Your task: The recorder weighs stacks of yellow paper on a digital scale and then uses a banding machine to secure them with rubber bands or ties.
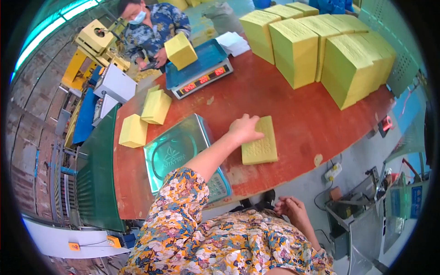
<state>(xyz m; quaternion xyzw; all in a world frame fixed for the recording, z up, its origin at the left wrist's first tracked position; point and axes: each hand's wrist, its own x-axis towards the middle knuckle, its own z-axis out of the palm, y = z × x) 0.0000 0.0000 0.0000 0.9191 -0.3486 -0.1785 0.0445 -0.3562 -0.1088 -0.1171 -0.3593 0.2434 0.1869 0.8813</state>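
Red table (305,123) under yellow stacks (293,59), two scales (158,160)

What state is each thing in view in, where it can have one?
Left hand: touching the flat yellow stack
Right hand: off the table, fingers curled
Flat yellow stack: lying on the table
Tall yellow stacks: standing upright
Rear scale: display lit red, bearing a yellow block
Front scale: partly hidden; on or off, cannot tell
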